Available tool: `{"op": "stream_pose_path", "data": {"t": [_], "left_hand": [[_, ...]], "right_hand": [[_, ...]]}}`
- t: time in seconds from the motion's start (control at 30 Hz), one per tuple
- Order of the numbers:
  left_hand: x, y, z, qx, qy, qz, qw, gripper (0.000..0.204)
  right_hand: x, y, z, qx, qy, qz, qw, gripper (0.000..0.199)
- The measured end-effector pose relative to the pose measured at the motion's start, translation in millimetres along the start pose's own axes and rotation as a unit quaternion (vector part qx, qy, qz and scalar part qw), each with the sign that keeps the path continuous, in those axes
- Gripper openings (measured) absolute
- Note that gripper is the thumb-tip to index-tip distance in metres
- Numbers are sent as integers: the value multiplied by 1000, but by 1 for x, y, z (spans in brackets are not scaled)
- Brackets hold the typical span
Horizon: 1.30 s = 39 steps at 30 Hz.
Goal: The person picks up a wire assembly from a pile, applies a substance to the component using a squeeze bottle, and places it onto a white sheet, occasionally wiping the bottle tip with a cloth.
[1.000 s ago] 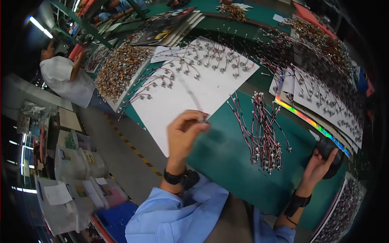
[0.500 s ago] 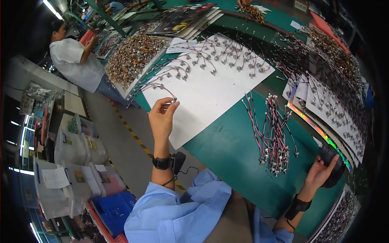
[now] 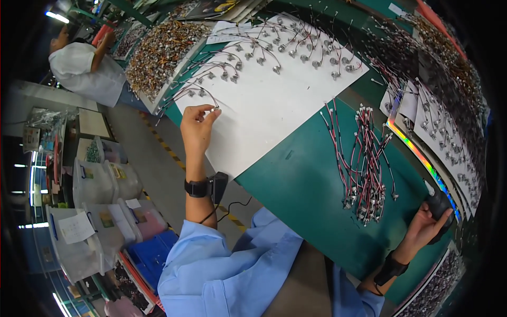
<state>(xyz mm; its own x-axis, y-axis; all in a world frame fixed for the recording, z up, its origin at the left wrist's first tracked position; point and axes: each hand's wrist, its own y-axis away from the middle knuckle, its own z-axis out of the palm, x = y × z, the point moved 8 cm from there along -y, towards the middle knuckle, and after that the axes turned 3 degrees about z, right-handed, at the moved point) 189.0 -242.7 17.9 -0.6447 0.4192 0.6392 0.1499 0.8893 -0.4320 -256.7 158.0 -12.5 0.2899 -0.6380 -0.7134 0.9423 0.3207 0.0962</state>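
At the left part of a white sheet (image 3: 274,119), the thumb and fingers of my left hand (image 3: 195,132) pinch a small silvery part with wire leads (image 3: 216,109). Its leads run up and to the left. Several similar metal parts with red and black wires (image 3: 277,70) lie in rows along the sheet's far side. My right hand (image 3: 422,227) is wrapped round a black bottle (image 3: 438,204) with a pale pointed nozzle, at the right of the green table. A loose bundle of red and black wired parts (image 3: 364,158) lies between the hands, nearer the right one.
Stacked sheets (image 3: 449,140) with more wired parts stand at the right, behind a shiny rainbow-coloured edge strip (image 3: 417,149). A tray heaped with parts (image 3: 163,58) sits at the far left. Beyond it a person in white (image 3: 84,68) works. Plastic bins (image 3: 74,238) stand left of the aisle.
My view has shifted, so the sheet sits higher in the picture. Both hands keep their holds, with little movement relative to the table.
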Motion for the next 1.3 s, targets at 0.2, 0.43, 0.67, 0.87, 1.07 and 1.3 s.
{"op": "stream_pose_path", "data": {"t": [0.2, 0.43, 0.67, 0.87, 1.07, 1.3], "left_hand": [[-36, -37, 8, -35, -68, -54, 996, 24], [-61, -66, 33, -78, -139, -108, 981, 26], [-92, -63, 46, -67, -88, -102, 989, 27], [-63, -47, 36, -14, -88, -76, 993, 34], [18, 9, 61, -110, 89, -3, 990, 16], [205, 170, 121, -336, 123, 184, 916, 17]], "right_hand": [[3, 0, -4, -10, -2, 17, 1000, 30], [4, -2, -2, -24, -2, 16, 1000, 31], [3, 0, -5, -4, -18, 10, 1000, 29], [-3, 9, 3, 54, -26, -16, 998, 24], [-7, 10, 3, 44, -39, -19, 998, 24], [-7, 9, 7, 44, -50, -14, 998, 24]]}}
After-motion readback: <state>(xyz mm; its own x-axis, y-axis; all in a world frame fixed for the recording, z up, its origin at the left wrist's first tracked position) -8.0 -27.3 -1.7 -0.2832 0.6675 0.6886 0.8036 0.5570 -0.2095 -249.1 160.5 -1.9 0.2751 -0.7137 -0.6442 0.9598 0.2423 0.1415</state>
